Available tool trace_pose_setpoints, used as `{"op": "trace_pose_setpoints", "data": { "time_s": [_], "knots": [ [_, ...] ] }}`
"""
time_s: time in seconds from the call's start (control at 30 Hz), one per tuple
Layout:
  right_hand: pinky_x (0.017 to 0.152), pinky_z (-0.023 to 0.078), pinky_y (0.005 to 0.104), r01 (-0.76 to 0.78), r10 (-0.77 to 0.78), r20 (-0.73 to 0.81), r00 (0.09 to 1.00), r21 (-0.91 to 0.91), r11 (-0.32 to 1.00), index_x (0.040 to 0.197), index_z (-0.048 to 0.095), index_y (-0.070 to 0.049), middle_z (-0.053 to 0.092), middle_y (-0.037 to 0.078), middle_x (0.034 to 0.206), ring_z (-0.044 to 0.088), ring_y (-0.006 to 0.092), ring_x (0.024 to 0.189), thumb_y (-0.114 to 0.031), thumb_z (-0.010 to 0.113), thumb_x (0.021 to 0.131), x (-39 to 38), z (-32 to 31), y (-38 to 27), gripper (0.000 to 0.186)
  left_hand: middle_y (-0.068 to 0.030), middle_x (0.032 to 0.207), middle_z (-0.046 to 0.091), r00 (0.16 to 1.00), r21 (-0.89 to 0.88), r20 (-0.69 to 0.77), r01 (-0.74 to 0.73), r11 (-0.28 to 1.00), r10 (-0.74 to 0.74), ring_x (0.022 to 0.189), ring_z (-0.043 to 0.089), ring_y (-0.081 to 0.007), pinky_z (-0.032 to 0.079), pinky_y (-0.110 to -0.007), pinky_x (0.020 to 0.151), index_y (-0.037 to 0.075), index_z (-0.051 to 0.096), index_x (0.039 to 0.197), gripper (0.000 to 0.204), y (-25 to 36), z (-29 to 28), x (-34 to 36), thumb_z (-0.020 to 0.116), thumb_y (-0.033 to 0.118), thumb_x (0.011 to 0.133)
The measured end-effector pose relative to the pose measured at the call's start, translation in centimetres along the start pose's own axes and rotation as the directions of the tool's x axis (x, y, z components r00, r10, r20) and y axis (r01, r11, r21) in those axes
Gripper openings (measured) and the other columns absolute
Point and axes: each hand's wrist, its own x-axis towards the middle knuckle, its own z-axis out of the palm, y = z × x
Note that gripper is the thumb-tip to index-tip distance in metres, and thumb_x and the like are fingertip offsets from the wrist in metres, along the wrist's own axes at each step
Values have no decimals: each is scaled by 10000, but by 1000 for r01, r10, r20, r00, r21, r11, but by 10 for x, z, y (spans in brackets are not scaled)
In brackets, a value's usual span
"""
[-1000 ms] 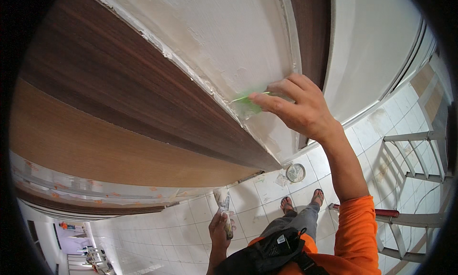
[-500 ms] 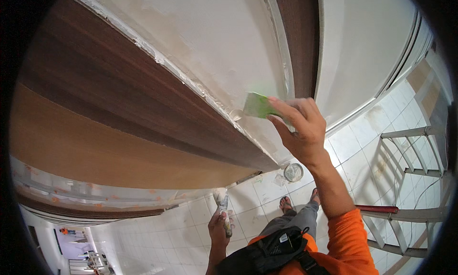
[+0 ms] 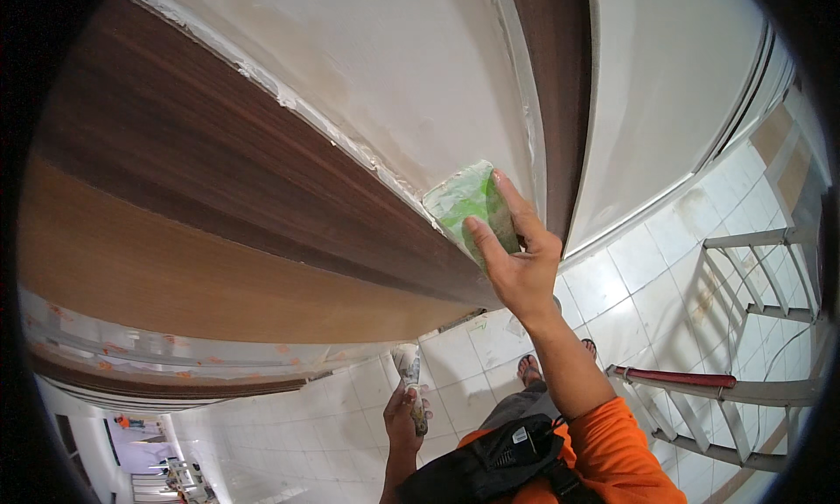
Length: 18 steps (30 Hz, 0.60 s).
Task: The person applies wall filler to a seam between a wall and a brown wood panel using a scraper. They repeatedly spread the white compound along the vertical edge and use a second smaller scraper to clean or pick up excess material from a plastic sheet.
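My right hand [image 3: 530,272] grips a green flat spreader [image 3: 490,208], thumb on the near face and fingers along its far edge. White putty smears the spreader's face. One of its corners meets the line of rough white putty [image 3: 289,97] between the white panel [image 3: 376,66] and the dark brown wood strip [image 3: 219,154]. Lower down, my left hand [image 3: 401,418] is closed round the handle of a putty knife [image 3: 407,364]. Its blade points up, with whitish stuff on it, apart from the wall.
A metal ladder [image 3: 761,392] stands at the right, a red long piece [image 3: 682,377] along it. Light brown board [image 3: 219,268] adjoins the dark strip. White tiles [image 3: 464,399] cover the floor. Far off at lower left is a person in orange [image 3: 127,423].
My right hand has moved down and left with the spreader, whose putty-smeared face now shows more fully. My arm now hides most of the round container on the floor. The left hand stays put.
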Motion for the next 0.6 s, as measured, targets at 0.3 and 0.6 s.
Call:
{"op": "trace_pose_setpoints", "data": {
  "time_s": [0.3, 0.6],
  "knots": [
    [659, 495, 271, 35, -33, 25, 999, -116, 993, 1320, 670, -83, 704, 136, 837, 617, 156, 677, -61, 805, 803, -17, -12, 30, 535, -135, 1087, 679, 1000, 14, 11, 20, 1000, -20, 764, 627, -164, 546, -307, 576, 12, 516, 1401, 447, -1, -5, 3, 621, 162, 994],
    [608, 455, 286, 216, -190, 127, 973, -233, 948, 1279, 689, -69, 710, 87, 838, 545, 173, 639, -41, 814, 775, -34, -40, 70, 520, -148, 1085, 674, 999, 62, 8, 44, 997, -45, 768, 626, -175, 549, -303, 574, 13, 472, 1450, 487, 3, 5, 3, 604, 131, 996]
  ]
}}
